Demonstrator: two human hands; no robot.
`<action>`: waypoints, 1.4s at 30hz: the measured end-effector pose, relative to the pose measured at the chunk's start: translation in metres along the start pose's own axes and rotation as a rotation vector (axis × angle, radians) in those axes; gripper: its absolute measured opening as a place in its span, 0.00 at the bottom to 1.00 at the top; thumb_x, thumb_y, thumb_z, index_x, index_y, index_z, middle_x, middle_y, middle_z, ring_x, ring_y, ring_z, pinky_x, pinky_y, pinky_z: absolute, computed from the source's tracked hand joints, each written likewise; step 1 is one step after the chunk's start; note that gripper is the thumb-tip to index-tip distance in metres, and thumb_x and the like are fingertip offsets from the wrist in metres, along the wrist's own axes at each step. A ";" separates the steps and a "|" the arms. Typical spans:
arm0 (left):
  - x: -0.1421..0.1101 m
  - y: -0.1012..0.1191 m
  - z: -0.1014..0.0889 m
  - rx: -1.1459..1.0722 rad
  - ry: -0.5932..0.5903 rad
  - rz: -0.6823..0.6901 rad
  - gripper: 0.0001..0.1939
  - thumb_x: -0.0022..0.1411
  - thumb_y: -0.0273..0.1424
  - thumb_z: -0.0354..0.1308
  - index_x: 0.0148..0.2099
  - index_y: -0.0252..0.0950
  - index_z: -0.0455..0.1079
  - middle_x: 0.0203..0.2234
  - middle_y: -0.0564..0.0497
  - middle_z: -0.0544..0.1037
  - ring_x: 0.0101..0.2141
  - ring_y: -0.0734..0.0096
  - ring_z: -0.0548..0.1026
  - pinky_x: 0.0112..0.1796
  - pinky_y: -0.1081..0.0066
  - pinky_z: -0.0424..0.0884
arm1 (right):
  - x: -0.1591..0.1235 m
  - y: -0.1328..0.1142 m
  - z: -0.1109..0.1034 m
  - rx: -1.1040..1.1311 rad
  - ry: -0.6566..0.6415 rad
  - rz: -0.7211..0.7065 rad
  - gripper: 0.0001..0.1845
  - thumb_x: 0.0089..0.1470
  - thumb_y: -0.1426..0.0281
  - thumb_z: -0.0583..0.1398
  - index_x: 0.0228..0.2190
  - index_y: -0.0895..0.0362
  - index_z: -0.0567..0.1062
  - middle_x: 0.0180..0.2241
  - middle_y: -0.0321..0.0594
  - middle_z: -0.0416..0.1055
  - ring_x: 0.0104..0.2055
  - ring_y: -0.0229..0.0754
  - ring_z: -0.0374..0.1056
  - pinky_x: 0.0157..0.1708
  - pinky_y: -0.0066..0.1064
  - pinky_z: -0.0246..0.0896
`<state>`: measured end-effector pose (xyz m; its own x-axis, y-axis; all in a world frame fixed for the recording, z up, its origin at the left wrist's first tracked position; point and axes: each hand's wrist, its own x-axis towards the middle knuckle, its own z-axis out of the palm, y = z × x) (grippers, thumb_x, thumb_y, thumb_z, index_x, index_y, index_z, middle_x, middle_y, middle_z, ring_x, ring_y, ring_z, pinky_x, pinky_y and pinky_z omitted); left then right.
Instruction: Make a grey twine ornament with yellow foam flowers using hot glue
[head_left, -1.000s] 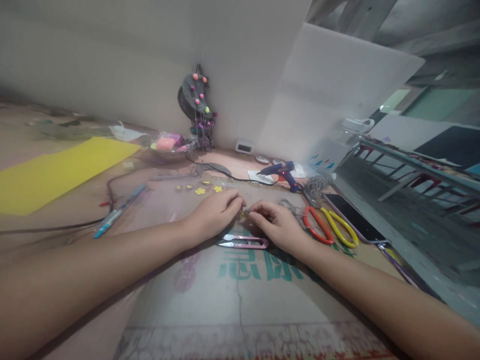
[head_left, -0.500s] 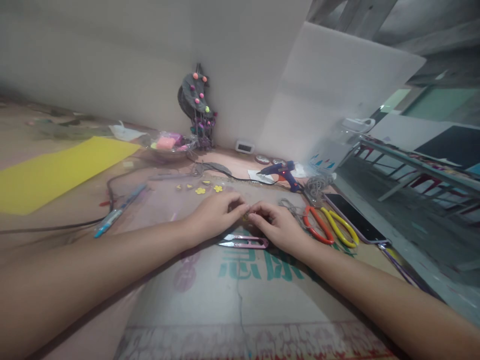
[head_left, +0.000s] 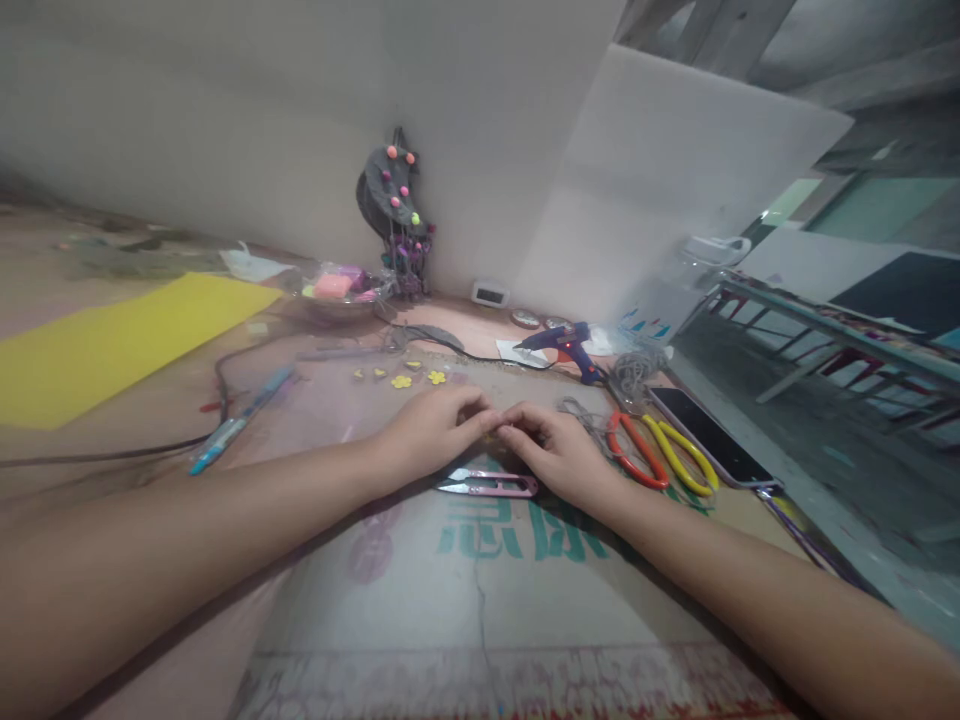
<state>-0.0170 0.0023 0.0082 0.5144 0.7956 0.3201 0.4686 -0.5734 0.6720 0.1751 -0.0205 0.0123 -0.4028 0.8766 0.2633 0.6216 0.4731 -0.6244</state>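
My left hand (head_left: 439, 428) and my right hand (head_left: 559, 448) meet over the cardboard, fingertips pinched together. Between them shows a sliver of a small yellow piece (head_left: 490, 436), mostly hidden by the fingers, so its shape cannot be made out. Pink-handled thread snips (head_left: 499, 486) lie just below the hands. Beyond my left hand rest a yellow flower cutout (head_left: 402, 382), another yellow flower (head_left: 436, 377) and a few smaller yellow bits (head_left: 380, 373). Right of my right hand are scissors with an orange handle loop (head_left: 636, 452) and a yellow one (head_left: 682, 455).
A blue glue gun (head_left: 562, 345) stands behind the hands, near a ball of grey yarn (head_left: 636, 372). At right lies a phone (head_left: 709, 435). Leftward are a blue pen (head_left: 240, 420), a black cable (head_left: 219, 375) and a yellow sheet (head_left: 135, 345). A decorated grey moon (head_left: 386, 190) leans on the wall.
My fingertips have shifted very slightly against each other, and less of the yellow piece shows. Everything else stays in place.
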 end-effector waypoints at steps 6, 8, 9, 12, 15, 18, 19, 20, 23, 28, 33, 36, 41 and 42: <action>0.000 0.001 0.000 -0.002 -0.006 -0.016 0.15 0.65 0.39 0.49 0.36 0.36 0.72 0.30 0.52 0.77 0.32 0.69 0.72 0.31 0.71 0.62 | 0.001 0.006 0.000 -0.018 0.050 0.009 0.09 0.58 0.66 0.56 0.34 0.56 0.75 0.26 0.34 0.73 0.28 0.37 0.67 0.28 0.26 0.58; 0.000 0.001 0.000 0.007 -0.006 -0.010 0.15 0.66 0.39 0.49 0.36 0.36 0.71 0.30 0.52 0.76 0.32 0.68 0.72 0.31 0.71 0.62 | 0.001 0.007 0.001 -0.013 0.048 0.011 0.09 0.58 0.66 0.56 0.34 0.56 0.75 0.26 0.35 0.73 0.28 0.37 0.67 0.28 0.27 0.58; 0.000 0.000 0.000 0.010 -0.005 -0.003 0.15 0.66 0.39 0.48 0.36 0.36 0.71 0.30 0.52 0.76 0.32 0.68 0.72 0.32 0.71 0.62 | 0.001 0.007 0.001 -0.008 0.048 0.011 0.09 0.58 0.66 0.56 0.34 0.56 0.75 0.26 0.35 0.73 0.28 0.37 0.67 0.28 0.27 0.58; 0.000 0.000 0.000 0.025 0.008 0.007 0.18 0.67 0.40 0.46 0.35 0.35 0.71 0.29 0.52 0.76 0.32 0.68 0.71 0.31 0.71 0.61 | 0.001 0.006 0.001 -0.001 0.062 0.008 0.09 0.58 0.66 0.56 0.33 0.56 0.75 0.26 0.35 0.72 0.28 0.37 0.67 0.28 0.27 0.58; 0.000 0.000 0.000 0.017 0.016 -0.003 0.17 0.67 0.41 0.47 0.36 0.36 0.72 0.30 0.51 0.77 0.33 0.68 0.72 0.32 0.70 0.62 | 0.001 0.004 0.000 0.023 0.093 0.002 0.09 0.58 0.67 0.56 0.32 0.57 0.74 0.25 0.35 0.72 0.27 0.36 0.67 0.28 0.26 0.59; 0.000 0.002 0.000 0.001 0.006 -0.021 0.14 0.65 0.39 0.49 0.39 0.37 0.73 0.33 0.51 0.78 0.34 0.67 0.73 0.34 0.70 0.63 | 0.001 0.003 -0.001 0.056 0.120 0.008 0.08 0.58 0.68 0.56 0.31 0.57 0.73 0.26 0.35 0.72 0.28 0.36 0.67 0.28 0.25 0.59; 0.000 0.002 0.001 -0.001 0.000 -0.027 0.14 0.65 0.39 0.50 0.39 0.37 0.73 0.33 0.51 0.78 0.34 0.67 0.73 0.34 0.70 0.63 | 0.002 0.003 -0.002 0.057 0.128 0.007 0.08 0.58 0.68 0.56 0.31 0.57 0.73 0.26 0.35 0.72 0.28 0.36 0.67 0.28 0.25 0.60; 0.000 0.003 0.001 -0.002 -0.003 -0.031 0.13 0.65 0.38 0.50 0.39 0.37 0.73 0.32 0.52 0.78 0.34 0.67 0.73 0.34 0.70 0.63 | 0.002 0.003 -0.002 0.056 0.132 0.006 0.08 0.58 0.68 0.56 0.31 0.57 0.73 0.26 0.35 0.72 0.28 0.36 0.67 0.28 0.25 0.60; 0.000 0.003 0.001 -0.003 0.000 -0.028 0.12 0.64 0.37 0.51 0.37 0.36 0.72 0.31 0.52 0.78 0.33 0.68 0.72 0.33 0.70 0.63 | 0.002 0.003 -0.002 0.047 0.122 0.001 0.08 0.58 0.68 0.56 0.31 0.57 0.73 0.26 0.35 0.72 0.28 0.36 0.67 0.28 0.26 0.60; -0.002 0.003 0.000 0.017 0.006 -0.013 0.12 0.65 0.36 0.50 0.36 0.35 0.70 0.30 0.52 0.76 0.32 0.68 0.72 0.32 0.70 0.62 | 0.001 0.003 -0.002 0.051 0.095 0.000 0.08 0.58 0.67 0.56 0.32 0.57 0.73 0.25 0.35 0.71 0.27 0.36 0.66 0.28 0.26 0.59; -0.001 0.002 0.001 0.002 0.020 -0.027 0.13 0.65 0.38 0.50 0.36 0.36 0.70 0.31 0.52 0.77 0.33 0.67 0.72 0.32 0.70 0.63 | 0.001 0.003 -0.001 0.086 0.095 0.003 0.08 0.58 0.67 0.56 0.32 0.57 0.73 0.25 0.34 0.71 0.27 0.36 0.67 0.28 0.26 0.59; 0.000 0.000 0.002 -0.015 0.037 -0.031 0.13 0.64 0.40 0.51 0.38 0.36 0.71 0.32 0.52 0.77 0.33 0.68 0.72 0.33 0.70 0.63 | 0.001 0.004 -0.001 0.082 0.105 0.003 0.08 0.58 0.67 0.55 0.32 0.57 0.73 0.25 0.34 0.71 0.27 0.36 0.67 0.28 0.26 0.59; 0.000 -0.002 0.002 -0.062 0.038 -0.004 0.15 0.66 0.41 0.49 0.41 0.37 0.71 0.34 0.51 0.77 0.35 0.67 0.73 0.35 0.70 0.64 | 0.002 0.004 -0.001 0.049 0.110 0.010 0.08 0.58 0.67 0.56 0.32 0.57 0.73 0.25 0.35 0.71 0.27 0.36 0.66 0.28 0.26 0.59; 0.000 -0.001 0.001 -0.058 0.042 0.001 0.15 0.67 0.41 0.48 0.41 0.37 0.71 0.34 0.51 0.77 0.35 0.67 0.72 0.35 0.70 0.64 | 0.002 0.004 -0.001 0.050 0.110 0.012 0.08 0.58 0.67 0.56 0.32 0.57 0.73 0.25 0.34 0.71 0.27 0.36 0.66 0.28 0.26 0.59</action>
<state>-0.0168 0.0029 0.0062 0.4834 0.8035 0.3475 0.4250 -0.5624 0.7093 0.1775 -0.0169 0.0113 -0.3178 0.8877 0.3332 0.5906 0.4603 -0.6628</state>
